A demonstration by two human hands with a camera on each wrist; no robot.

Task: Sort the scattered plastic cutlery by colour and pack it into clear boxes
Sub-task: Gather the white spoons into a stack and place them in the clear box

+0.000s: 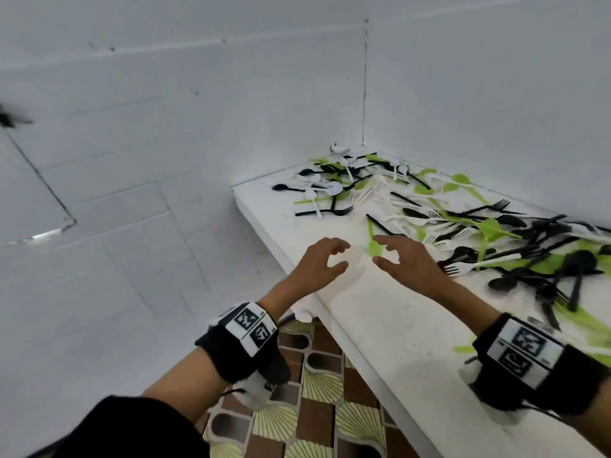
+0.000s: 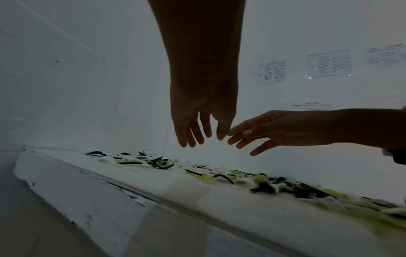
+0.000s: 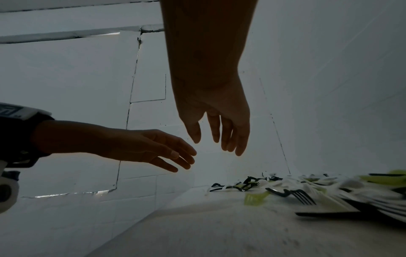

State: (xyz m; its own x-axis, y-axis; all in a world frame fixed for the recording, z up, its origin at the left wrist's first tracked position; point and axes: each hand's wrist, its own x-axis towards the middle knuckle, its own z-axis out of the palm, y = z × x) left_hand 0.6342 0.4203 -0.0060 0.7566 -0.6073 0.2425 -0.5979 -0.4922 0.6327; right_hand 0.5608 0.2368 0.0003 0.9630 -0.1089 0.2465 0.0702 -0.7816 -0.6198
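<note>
Black, white and green plastic cutlery (image 1: 515, 239) lies scattered over the white table (image 1: 380, 319), with a second heap (image 1: 334, 183) near the far corner. Both hands hover side by side above the table's bare near-left part. My left hand (image 1: 340, 256) is open with loosely curved fingers and holds nothing. My right hand (image 1: 380, 251) is equally open and empty, its fingertips just over a green fork (image 1: 371, 233). In the wrist views the left hand (image 2: 197, 135) and right hand (image 3: 219, 139) hang empty above the cutlery (image 2: 263, 182). No clear box shows.
White walls meet in a corner (image 1: 364, 94) behind the table. The table's left edge (image 1: 264, 226) drops to a patterned floor (image 1: 317, 408). Printed sheets (image 2: 329, 65) hang on the wall. A black fork (image 3: 301, 196) lies nearest the right hand.
</note>
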